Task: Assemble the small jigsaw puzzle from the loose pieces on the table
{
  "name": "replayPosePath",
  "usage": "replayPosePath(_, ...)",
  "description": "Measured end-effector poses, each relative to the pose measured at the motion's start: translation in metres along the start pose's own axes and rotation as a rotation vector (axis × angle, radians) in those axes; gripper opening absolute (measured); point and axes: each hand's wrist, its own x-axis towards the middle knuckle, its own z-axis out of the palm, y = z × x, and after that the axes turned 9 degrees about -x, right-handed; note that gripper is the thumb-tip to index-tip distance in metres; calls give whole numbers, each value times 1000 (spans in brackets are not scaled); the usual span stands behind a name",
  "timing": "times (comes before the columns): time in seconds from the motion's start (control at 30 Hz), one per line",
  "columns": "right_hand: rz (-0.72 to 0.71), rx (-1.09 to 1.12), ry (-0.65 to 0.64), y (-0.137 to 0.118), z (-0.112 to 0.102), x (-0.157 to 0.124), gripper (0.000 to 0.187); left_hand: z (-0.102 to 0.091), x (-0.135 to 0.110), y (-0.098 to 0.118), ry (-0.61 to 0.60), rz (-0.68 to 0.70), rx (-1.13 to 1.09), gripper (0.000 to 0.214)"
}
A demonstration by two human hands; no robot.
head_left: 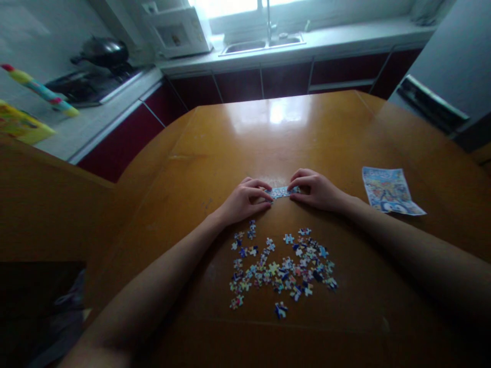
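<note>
Puzzle strip (282, 192) held endwise by left hand (243, 202), right hand (316, 190); open tabletop (287, 138) beyond.

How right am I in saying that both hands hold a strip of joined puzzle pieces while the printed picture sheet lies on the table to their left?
Not quite: the head view shows the printed picture sheet on the table to the right of the hands, not the left. The rest stands: left hand and right hand both hold the strip of joined puzzle pieces.
</note>
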Motion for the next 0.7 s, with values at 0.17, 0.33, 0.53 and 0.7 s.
replayPosePath(0.17,2,6,-3,1,0,0,10,1,-1,-3,-8,3,-8,15)
replayPosePath(0.33,16,46,9,-1,1,0,13,1,-1,-2,-2,6,2,13)
replayPosePath(0.53,146,168,191,0,-4,0,15,0,0,3,-4,12,-69,21)
replayPosePath(0.7,11,106,199,-52,-8,1,8,3,1,-1,156,-67,-143,19)
